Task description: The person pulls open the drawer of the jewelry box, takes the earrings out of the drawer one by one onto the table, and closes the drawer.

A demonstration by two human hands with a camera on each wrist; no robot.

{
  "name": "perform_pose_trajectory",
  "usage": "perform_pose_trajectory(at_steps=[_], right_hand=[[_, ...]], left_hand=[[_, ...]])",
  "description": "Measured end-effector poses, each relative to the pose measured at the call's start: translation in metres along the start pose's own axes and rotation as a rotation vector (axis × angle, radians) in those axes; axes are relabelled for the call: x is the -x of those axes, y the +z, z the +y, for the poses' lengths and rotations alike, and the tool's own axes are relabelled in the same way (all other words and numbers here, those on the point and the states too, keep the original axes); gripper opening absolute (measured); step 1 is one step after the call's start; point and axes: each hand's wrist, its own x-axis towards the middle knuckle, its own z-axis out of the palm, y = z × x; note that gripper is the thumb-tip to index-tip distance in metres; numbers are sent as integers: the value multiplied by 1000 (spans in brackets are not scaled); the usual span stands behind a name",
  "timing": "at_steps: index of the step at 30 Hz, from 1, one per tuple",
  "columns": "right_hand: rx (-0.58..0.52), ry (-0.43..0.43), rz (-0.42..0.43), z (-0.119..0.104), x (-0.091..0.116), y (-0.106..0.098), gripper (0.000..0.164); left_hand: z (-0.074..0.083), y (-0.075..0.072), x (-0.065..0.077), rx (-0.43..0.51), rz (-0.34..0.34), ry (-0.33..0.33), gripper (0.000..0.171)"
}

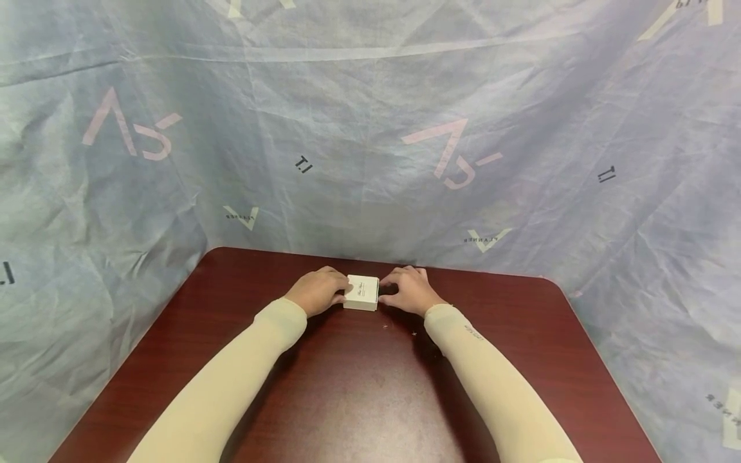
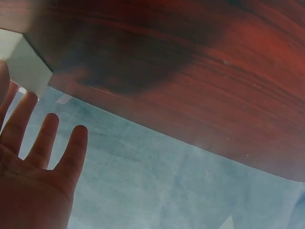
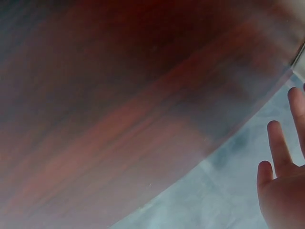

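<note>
A small white box (image 1: 362, 289) with dark script on its top sits near the table's far edge, between both hands. My left hand (image 1: 320, 290) grips the box at its left side, thumb in front and a finger behind. In the left wrist view, the left hand (image 2: 35, 176) has its other fingers spread below the white box (image 2: 28, 67). At the box's right side is my right hand (image 1: 410, 290), thumb and fingers loosely bent close to it; contact is hard to make out. The right wrist view shows the right hand (image 3: 286, 186) with fingers extended, the box only partly in frame.
The dark red wooden table (image 1: 359, 386) has rounded far corners. A grey printed cloth (image 1: 359, 128) hangs behind it and along both sides. Tiny pale specks lie on the tabletop near the right hand. Pale sleeves (image 1: 231, 379) cover both forearms.
</note>
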Motion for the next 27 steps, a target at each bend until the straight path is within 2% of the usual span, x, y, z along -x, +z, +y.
perform_pose_trajectory(at_steps=[18, 27], right_hand=[[19, 1, -1, 5, 1, 7, 38], [63, -6, -28, 5, 5, 2, 47]], left_hand=[[5, 1, -4, -8, -16, -2, 14], [3, -3, 4, -10, -44, -29, 30]])
